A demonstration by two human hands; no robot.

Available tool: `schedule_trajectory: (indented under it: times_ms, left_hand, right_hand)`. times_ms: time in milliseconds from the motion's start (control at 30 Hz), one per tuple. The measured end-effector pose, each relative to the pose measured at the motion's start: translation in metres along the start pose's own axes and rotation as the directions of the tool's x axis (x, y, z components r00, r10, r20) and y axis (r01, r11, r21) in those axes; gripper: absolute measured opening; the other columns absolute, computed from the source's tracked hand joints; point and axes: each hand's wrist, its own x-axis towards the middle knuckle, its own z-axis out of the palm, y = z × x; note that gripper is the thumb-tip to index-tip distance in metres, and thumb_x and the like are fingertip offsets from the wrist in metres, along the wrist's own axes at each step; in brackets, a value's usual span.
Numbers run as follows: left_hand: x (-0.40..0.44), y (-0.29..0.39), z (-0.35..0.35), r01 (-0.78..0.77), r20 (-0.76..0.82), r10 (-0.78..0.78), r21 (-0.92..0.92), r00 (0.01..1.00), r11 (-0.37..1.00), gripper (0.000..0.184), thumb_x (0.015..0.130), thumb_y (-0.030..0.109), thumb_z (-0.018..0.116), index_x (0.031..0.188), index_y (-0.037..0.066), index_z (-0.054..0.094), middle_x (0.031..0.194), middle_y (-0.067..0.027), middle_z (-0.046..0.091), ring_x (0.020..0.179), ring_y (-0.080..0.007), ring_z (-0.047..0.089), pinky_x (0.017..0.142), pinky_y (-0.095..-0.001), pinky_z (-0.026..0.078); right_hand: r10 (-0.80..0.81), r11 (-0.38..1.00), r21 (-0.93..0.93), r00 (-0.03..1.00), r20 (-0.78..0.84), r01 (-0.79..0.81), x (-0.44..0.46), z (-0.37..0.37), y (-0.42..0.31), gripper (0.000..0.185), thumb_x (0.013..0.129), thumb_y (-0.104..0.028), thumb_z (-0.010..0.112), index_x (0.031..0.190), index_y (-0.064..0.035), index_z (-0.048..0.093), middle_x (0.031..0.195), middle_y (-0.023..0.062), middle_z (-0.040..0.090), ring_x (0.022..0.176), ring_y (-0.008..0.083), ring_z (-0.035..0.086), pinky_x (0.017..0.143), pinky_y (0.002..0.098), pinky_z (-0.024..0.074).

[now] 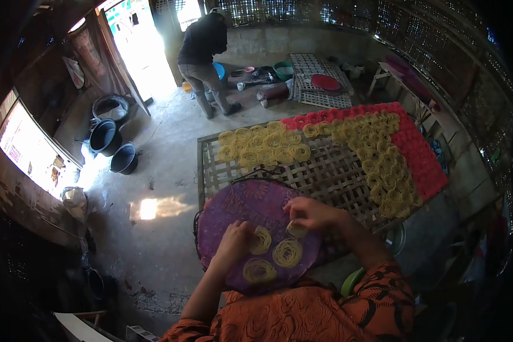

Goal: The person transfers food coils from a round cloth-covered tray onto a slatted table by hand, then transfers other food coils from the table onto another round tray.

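Observation:
A round tray covered with purple patterned cloth (222, 208) lies in front of me, over the near edge of the woven bamboo rack. Several round nests of thin yellow noodles (287, 253) lie on its near half. My left hand (236, 242) is closed at the left edge of one noodle nest (261, 240). With fingers curled in a pinch, my right hand (310, 213) is at another noodle nest (296, 229), partly hidden under the hand. Both hands are low over the cloth.
The bamboo rack (325, 165) bears rows of yellow nests (262, 142) and red nests (424, 162). Black buckets (124, 159) stand on the floor at left. Near the bright doorway another person (202, 62) bends forward. Another rack (319, 80) holds a red round tray (325, 82).

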Motion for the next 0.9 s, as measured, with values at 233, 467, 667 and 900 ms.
schedule_trajectory:
  times_ms: [233, 467, 667, 900]
  left_hand:
    - [-0.008, 0.008, 0.000, 0.078, 0.081, -0.068, -0.134, 0.994, 0.988, 0.021, 0.080, 0.014, 0.068, 0.092, -0.001, 0.062, 0.091, -0.0185, 0.065, 0.088, -0.0390, 0.061, 0.079, -0.0449, 0.048]
    - [-0.011, 0.007, -0.010, 0.230, 0.149, -0.190, -0.332, 0.970, 0.915, 0.017, 0.086, 0.014, 0.065, 0.095, 0.000, 0.061, 0.089, -0.0118, 0.065, 0.083, -0.0264, 0.065, 0.075, -0.0352, 0.051]
    - [-0.008, 0.000, -0.029, 0.243, 0.184, -0.162, -0.802, 0.970, 0.545, 0.018, 0.094, 0.016, 0.060, 0.105, 0.002, 0.058, 0.095, -0.0045, 0.066, 0.085, -0.0110, 0.063, 0.074, -0.0270, 0.051]
    - [0.016, 0.025, -0.029, 0.167, 0.120, -0.190, -0.951, 0.974, 0.259, 0.023, 0.095, 0.018, 0.060, 0.110, 0.002, 0.055, 0.101, -0.0056, 0.065, 0.088, -0.0113, 0.063, 0.078, -0.0276, 0.053]
  right_hand:
    - [0.606, 0.601, 0.735, 0.779, -0.163, -0.314, -0.027, -0.056, 0.057, 0.012, 0.088, -0.010, 0.066, 0.097, -0.0036, 0.061, 0.089, 0.0032, 0.066, 0.084, 0.0106, 0.062, 0.077, 0.0279, 0.0504]
    - [0.752, 0.606, 0.767, 0.466, -0.466, -0.212, 0.014, -0.083, 0.163, 0.024, 0.092, -0.015, 0.061, 0.114, -0.0047, 0.063, 0.104, 0.0050, 0.066, 0.091, 0.0145, 0.063, 0.081, 0.0300, 0.0506]
    - [0.815, 0.403, 0.915, 0.450, -0.364, 0.009, 0.038, -0.023, 0.255, 0.033, 0.096, -0.013, 0.051, 0.128, -0.0033, 0.054, 0.112, 0.0069, 0.063, 0.099, 0.0201, 0.063, 0.086, 0.0340, 0.0512]
    - [0.436, 0.295, 0.942, 0.900, 0.017, -0.161, 0.069, -0.002, 0.046, 0.042, 0.091, -0.022, 0.063, 0.128, -0.0029, 0.055, 0.121, 0.0135, 0.062, 0.104, 0.0241, 0.062, 0.090, 0.0357, 0.0501]
